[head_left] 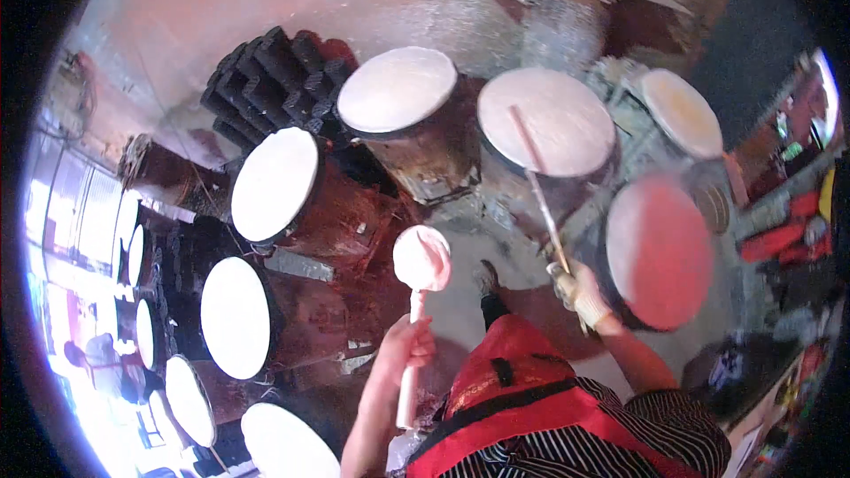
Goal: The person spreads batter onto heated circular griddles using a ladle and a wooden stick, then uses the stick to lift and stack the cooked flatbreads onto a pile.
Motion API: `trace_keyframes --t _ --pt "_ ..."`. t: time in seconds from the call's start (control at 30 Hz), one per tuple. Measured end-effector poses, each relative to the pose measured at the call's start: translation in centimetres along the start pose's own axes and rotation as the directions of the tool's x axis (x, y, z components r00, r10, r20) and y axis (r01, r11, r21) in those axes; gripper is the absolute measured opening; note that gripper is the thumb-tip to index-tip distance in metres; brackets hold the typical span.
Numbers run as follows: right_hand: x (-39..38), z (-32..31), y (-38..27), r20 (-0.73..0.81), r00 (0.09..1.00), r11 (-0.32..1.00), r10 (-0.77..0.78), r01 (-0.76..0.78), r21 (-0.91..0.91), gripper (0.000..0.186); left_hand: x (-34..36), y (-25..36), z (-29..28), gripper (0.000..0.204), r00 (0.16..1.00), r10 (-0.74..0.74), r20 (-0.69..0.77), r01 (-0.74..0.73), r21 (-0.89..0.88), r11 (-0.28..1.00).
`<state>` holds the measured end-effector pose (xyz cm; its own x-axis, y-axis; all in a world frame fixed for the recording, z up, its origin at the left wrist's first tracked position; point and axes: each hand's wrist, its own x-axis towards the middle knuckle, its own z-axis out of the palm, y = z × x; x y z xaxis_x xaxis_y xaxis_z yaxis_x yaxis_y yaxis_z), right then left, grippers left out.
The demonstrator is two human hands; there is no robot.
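Observation:
My left hand (409,343), bare, is closed round the thick pale handle of a ladle (436,279). Its round cup faces up and looks coated with something pale pink. In my right hand (580,292), which wears a light glove, is a long thin stick (544,208). The stick's flat reddish far end lies over a round white top (575,128) on a drum-like stand; I cannot tell if it touches. Close to my right hand is another round top (660,252), blurred pink and red.
More round white tops on brown drum-like stands curve around me, such as one at the left (276,184) and one at the back (398,88). Black coal briquettes (266,80) are stacked at the wall. Red items (788,235) lie at the far right.

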<state>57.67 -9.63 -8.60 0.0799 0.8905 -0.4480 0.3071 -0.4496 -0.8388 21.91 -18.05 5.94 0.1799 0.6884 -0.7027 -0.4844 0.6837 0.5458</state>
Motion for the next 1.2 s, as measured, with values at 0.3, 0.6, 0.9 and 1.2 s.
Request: trace_keyframes --t 0.3,0.6,0.9,1.2 --pt "23.9 17.0 -25.4 0.457 0.612 0.368 -0.645 0.773 -0.517 0.022 7.2 12.6 -4.4 0.008 0.989 -0.087 0.118 0.147 -0.75 0.644" --pt "37.2 36.1 -37.3 0.568 0.473 0.024 -0.674 0.782 -0.622 0.049 9.8 25.3 -8.5 0.015 0.946 0.108 -0.305 -0.263 -0.533 0.804" --pt "47.1 34.6 -43.6 0.425 0.664 0.296 -0.615 0.695 -0.656 0.031 13.6 37.7 -12.9 0.016 0.972 0.143 -0.186 -0.214 -0.447 0.869" --pt "47.6 32.8 -45.3 0.482 0.809 0.421 -0.337 0.587 -0.692 0.063 18.4 45.6 -15.2 0.022 0.993 0.038 0.11 0.052 -0.714 0.698"
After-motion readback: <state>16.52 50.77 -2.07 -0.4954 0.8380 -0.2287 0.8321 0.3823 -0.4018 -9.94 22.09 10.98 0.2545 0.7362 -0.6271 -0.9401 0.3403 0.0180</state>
